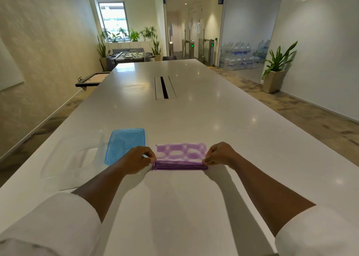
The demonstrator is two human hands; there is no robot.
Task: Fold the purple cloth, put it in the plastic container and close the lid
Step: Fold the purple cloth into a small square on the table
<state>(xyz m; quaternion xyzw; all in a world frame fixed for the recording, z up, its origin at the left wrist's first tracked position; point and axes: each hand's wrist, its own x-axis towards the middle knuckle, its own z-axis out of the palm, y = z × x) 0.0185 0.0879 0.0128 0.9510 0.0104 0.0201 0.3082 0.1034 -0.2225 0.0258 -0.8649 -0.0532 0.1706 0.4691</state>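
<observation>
While the purple-and-white patterned cloth (181,155) lies as a folded strip on the white glossy bench (194,110), the head view shows the left hand (136,159) pinching its left end and the right hand (219,155) pinching its right end. Just left sit the blue plastic lid (124,145) and a clear plastic container (71,158). For the next fold, I would keep both pinches level, align edges squarely, then press the crease flat.

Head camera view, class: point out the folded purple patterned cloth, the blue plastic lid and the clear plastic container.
Folded purple patterned cloth (181,153), head view, top layer.
Blue plastic lid (124,143), head view, centre panel.
Clear plastic container (71,158), head view, inside base.
</observation>
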